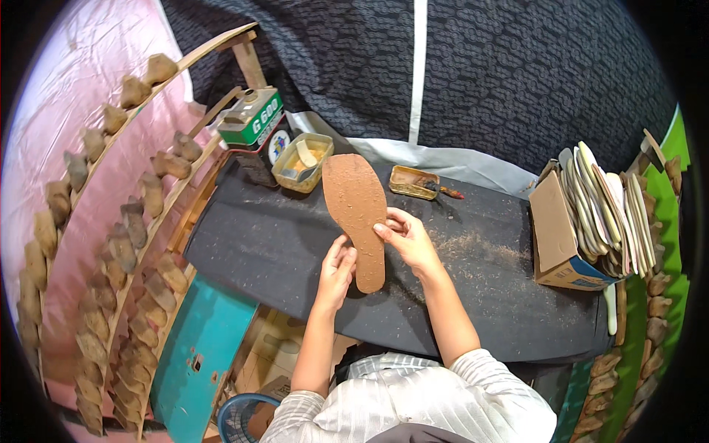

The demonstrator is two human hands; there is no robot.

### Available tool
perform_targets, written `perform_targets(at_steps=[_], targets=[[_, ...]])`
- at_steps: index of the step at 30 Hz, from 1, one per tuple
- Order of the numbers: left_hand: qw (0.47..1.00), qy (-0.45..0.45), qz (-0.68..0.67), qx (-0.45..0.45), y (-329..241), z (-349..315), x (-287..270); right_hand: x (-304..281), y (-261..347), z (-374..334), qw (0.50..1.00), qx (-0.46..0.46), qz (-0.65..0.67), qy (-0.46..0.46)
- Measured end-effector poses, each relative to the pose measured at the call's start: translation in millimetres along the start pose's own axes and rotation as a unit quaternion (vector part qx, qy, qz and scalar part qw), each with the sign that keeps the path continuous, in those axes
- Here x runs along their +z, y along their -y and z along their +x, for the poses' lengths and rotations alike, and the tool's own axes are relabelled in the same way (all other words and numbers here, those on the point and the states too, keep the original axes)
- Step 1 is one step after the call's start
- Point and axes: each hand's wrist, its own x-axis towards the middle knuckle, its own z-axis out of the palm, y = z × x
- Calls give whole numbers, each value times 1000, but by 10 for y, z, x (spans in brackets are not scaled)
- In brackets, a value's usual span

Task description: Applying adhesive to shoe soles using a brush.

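A brown shoe sole (354,199) with a rough, speckled face is held up over the dark table, its wide end pointing away from me. My right hand (408,242) grips its narrow middle from the right, thumb on the face and fingers partly behind. On the opposite edge, my left hand (337,275) pinches the sole near the heel part, its fingers curled and partly hidden. Beyond the sole stand a tub of yellowish paste (303,164) with a pale spreader in it and a shallow yellow tray (412,182) with a brush (443,190) across its edge.
A green and black metal can (255,129) stands at the back left. On the right, a cardboard box (555,229) holds many upright pale soles. Racks of shoe lasts (122,247) line both sides. A blue basket (244,415) sits below the table (258,244), whose cloth carries scattered dust.
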Motion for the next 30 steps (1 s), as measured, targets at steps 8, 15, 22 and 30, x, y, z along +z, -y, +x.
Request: perform_targets(at_steps=[8, 15, 22, 30], targets=[[985, -99, 128, 65, -171, -887, -63, 449, 76, -597, 993, 80, 68, 60], [974, -170, 137, 59, -35, -1898, -117, 767, 24, -1373, 988, 105, 43, 102], [958, -251, 113, 80, 3, -2795, -13, 1095, 80, -1995, 974, 142, 54, 169], [926, -353, 95, 94, 167, -3607, 89, 1360, -51, -2508, 952, 164, 31, 258]])
